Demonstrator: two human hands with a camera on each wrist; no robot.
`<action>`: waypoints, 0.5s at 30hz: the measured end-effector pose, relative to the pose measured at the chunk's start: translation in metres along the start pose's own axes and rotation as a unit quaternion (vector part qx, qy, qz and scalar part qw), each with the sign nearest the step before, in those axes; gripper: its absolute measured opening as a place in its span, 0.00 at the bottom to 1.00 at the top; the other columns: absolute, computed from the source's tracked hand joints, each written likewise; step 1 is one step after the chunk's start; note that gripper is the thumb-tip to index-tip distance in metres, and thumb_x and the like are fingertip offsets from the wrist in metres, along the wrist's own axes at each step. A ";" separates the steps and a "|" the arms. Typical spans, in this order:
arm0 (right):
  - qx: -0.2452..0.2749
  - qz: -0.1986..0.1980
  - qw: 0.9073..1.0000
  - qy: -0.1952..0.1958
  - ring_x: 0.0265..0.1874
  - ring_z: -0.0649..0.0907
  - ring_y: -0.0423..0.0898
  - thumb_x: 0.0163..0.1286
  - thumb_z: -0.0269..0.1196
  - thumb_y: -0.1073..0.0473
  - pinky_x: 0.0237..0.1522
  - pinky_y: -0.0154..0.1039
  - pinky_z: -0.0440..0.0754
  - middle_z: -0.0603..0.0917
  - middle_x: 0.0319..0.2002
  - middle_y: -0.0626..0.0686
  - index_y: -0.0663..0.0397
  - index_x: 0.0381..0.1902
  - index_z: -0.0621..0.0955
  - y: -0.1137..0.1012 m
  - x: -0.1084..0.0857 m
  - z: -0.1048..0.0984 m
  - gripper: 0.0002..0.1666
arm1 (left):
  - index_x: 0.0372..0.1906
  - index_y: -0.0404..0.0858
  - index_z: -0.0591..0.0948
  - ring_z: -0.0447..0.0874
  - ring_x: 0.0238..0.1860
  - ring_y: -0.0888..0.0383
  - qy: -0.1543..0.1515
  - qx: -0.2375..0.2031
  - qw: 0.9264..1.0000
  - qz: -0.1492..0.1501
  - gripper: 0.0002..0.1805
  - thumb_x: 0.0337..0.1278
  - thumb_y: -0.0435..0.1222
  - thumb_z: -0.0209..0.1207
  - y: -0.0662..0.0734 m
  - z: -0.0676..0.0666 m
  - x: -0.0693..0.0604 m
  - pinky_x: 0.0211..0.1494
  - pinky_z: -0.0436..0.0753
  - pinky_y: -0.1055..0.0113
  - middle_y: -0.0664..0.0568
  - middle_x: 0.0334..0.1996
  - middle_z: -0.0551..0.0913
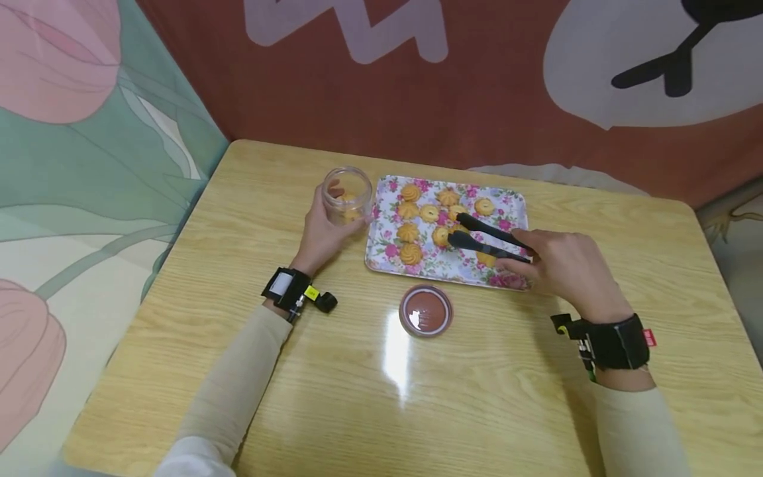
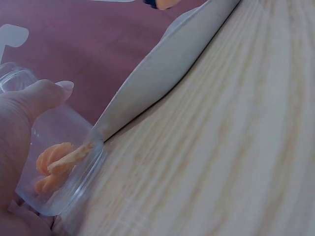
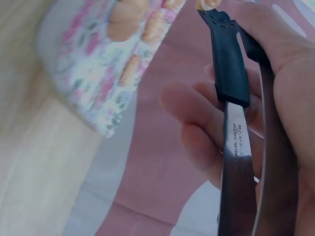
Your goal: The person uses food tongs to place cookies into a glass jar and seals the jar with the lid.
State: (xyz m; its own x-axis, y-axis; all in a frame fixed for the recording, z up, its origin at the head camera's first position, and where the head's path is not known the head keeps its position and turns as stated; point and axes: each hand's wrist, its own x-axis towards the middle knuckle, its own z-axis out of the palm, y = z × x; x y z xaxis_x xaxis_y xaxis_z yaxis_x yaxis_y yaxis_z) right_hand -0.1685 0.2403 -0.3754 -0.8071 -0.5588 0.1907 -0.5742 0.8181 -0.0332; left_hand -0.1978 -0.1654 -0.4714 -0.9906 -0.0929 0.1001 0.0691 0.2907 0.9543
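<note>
My left hand holds a clear jar by its side, left of a flower-patterned tray. A few swirled cookies lie at the bottom of the jar in the left wrist view. My right hand grips tongs with black tips and metal arms. The tips reach over the cookies on the tray, spread apart in the head view. One cookie shows at the tong tip in the right wrist view; whether it is pinched I cannot tell. Several cookies lie across the tray.
A round reddish-brown lid lies on the wooden table in front of the tray. Behind the table's far edge hangs a red printed cloth, with a green and pink one at the left.
</note>
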 end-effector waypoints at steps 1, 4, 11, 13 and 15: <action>0.002 -0.002 1.000 0.003 0.16 0.68 0.40 0.54 0.81 0.39 0.19 0.34 0.60 0.74 0.17 0.46 0.53 0.53 0.89 -0.001 0.002 -0.001 0.34 | 0.80 0.46 0.60 0.70 0.75 0.49 0.000 -0.001 1.000 0.000 0.57 0.49 0.48 0.81 0.000 0.000 0.000 0.84 0.63 0.47 0.45 0.74 0.72; 0.006 -0.004 1.000 0.006 0.16 0.68 0.41 0.56 0.80 0.39 0.20 0.34 0.60 0.74 0.17 0.47 0.52 0.51 0.88 -0.006 0.011 -0.005 0.32 | 0.80 0.46 0.61 0.70 0.75 0.48 0.003 -0.009 1.000 -0.003 0.55 0.49 0.45 0.81 0.000 -0.001 -0.001 0.84 0.62 0.47 0.45 0.74 0.72; 0.007 -0.018 1.000 0.020 0.15 0.70 0.41 0.57 0.80 0.39 0.19 0.35 0.62 0.75 0.17 0.48 0.55 0.52 0.88 -0.015 0.024 -0.011 0.33 | 0.79 0.44 0.61 0.70 0.75 0.48 0.005 -0.010 1.000 -0.006 0.55 0.49 0.44 0.81 0.001 0.000 0.000 0.85 0.62 0.48 0.44 0.73 0.73; 0.009 -0.020 1.000 0.020 0.15 0.70 0.42 0.58 0.79 0.38 0.19 0.35 0.63 0.76 0.17 0.49 0.56 0.53 0.88 -0.017 0.027 -0.012 0.35 | 0.79 0.45 0.61 0.71 0.75 0.48 0.004 -0.005 1.000 -0.005 0.55 0.49 0.45 0.81 0.002 0.000 -0.001 0.84 0.62 0.48 0.45 0.73 0.73; 0.010 -0.020 1.000 0.019 0.16 0.70 0.42 0.59 0.78 0.38 0.20 0.35 0.63 0.76 0.17 0.49 0.57 0.52 0.88 -0.019 0.030 -0.013 0.34 | 0.80 0.45 0.61 0.70 0.75 0.48 0.003 -0.002 1.000 -0.004 0.55 0.49 0.46 0.81 0.002 0.000 -0.001 0.84 0.62 0.47 0.45 0.73 0.73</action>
State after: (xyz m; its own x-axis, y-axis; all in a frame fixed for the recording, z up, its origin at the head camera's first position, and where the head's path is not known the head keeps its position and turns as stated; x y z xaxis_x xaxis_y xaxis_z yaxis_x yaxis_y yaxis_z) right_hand -0.1799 0.2100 -0.3569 -0.7774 -0.5854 0.2301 -0.6093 0.7917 -0.0441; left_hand -0.1970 -0.1649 -0.4699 -0.9904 -0.1007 0.0944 0.0619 0.2869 0.9560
